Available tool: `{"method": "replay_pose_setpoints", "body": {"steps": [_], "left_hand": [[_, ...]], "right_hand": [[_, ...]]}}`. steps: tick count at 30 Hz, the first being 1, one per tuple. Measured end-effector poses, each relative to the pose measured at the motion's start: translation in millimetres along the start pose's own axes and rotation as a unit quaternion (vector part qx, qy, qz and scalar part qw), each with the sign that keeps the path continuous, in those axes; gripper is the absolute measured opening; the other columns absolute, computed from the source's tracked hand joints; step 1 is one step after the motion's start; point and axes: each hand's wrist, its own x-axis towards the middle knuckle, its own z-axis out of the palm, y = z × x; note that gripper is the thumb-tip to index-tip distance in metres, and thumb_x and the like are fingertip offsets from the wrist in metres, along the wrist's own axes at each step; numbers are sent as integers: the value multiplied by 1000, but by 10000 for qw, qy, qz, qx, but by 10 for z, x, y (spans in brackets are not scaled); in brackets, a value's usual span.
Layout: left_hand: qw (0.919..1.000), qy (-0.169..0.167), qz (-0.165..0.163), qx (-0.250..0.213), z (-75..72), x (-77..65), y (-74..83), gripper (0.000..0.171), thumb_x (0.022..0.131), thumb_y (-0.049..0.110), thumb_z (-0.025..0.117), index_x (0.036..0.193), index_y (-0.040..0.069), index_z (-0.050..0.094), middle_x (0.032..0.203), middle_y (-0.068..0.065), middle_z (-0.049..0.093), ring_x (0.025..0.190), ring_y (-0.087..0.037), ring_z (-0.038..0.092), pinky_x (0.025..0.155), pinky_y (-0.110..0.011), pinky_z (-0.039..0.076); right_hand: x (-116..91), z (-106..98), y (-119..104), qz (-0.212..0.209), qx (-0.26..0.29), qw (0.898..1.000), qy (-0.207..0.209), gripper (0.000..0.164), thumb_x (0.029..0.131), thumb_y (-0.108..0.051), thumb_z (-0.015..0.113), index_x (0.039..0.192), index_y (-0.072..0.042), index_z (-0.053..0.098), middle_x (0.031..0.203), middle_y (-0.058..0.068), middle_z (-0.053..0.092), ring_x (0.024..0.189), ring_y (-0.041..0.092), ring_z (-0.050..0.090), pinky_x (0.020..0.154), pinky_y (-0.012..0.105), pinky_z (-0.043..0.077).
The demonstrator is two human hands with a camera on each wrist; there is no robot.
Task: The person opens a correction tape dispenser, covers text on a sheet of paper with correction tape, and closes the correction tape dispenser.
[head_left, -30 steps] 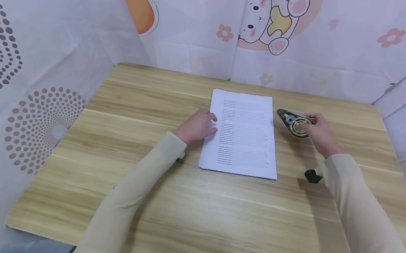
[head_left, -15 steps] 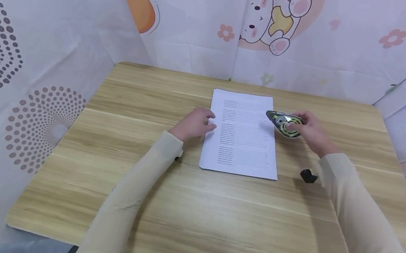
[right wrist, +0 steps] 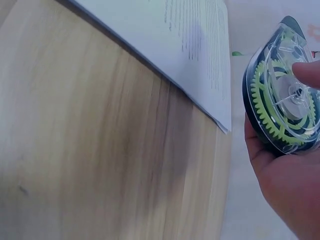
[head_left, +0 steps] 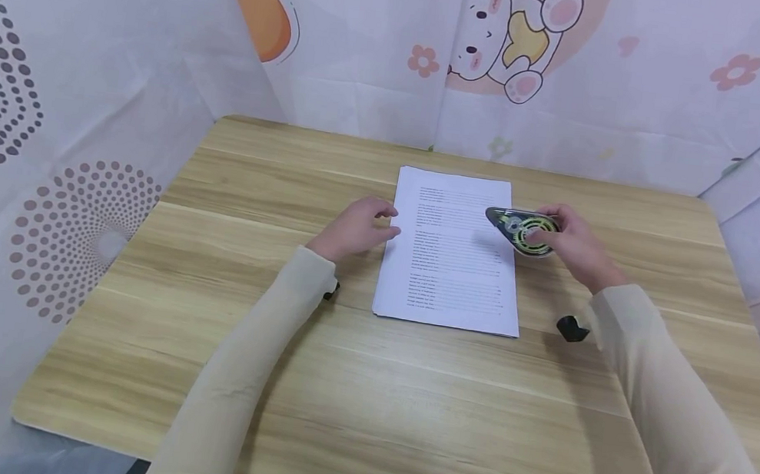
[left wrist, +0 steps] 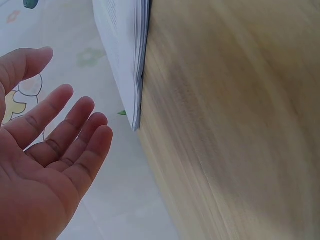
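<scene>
A correction tape dispenser (right wrist: 280,95) with a clear case and green gear wheels is in my right hand (head_left: 577,246). The thumb lies on its clear side and the fingers wrap behind it; its narrow tip points left over the paper. Printed sheets in a white stack (head_left: 447,290) lie on the table, their edges showing as layers in the left wrist view. At the stack's left edge is my left hand (head_left: 356,228), holding nothing. Its fingers (left wrist: 82,117) are loosely bent and apart, with the thumb spread away.
The wooden table (head_left: 404,402) carries the stack near its far edge. A white curtain (head_left: 352,103) with cartoon prints hangs right behind that edge. Black pieces of the wrist cameras, such as the right one (head_left: 573,329), stick out beside the sleeves.
My right hand has carried the correction tape dispenser left, from beside the stack to over its right part. My left hand has drawn slightly back to the left. The paper stays put.
</scene>
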Motion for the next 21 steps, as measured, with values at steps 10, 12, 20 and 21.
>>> {"method": "replay_pose_setpoints", "body": {"steps": [10,12,20,21], "left_hand": [[9997,71,-7,-238,7,-8,-24,43,89,31,60,124,6,57,129,-8,54,117,-23,49,100,-36,41],[9996,76,-24,-285,5,-11,-25,43,89,31,60,124,6,57,129,-7,54,117,-23,49,100,-36,41],[9992,67,-88,-376,-13,-35,12,44,89,32,61,125,6,57,129,-7,54,117,-23,49,100,-36,41],[9992,70,-95,-381,-15,-40,19,44,89,32,61,125,6,56,129,-7,54,117,-23,49,100,-36,41]], "right_hand": [[-23,34,-46,-136,-169,9997,-68,48,89,-15,58,129,-5,35,129,14,41,106,19,43,82,19,40],[-23,47,-57,-164,-156,9997,-84,46,89,-14,59,128,-5,36,128,14,42,105,18,44,81,18,41],[-34,99,-103,-260,-93,9995,-149,44,87,-8,59,125,-2,37,122,14,44,102,18,45,78,16,42],[-36,104,-108,-270,-111,9994,-158,44,87,-8,58,125,-2,37,122,14,45,102,18,45,78,16,42]]}}
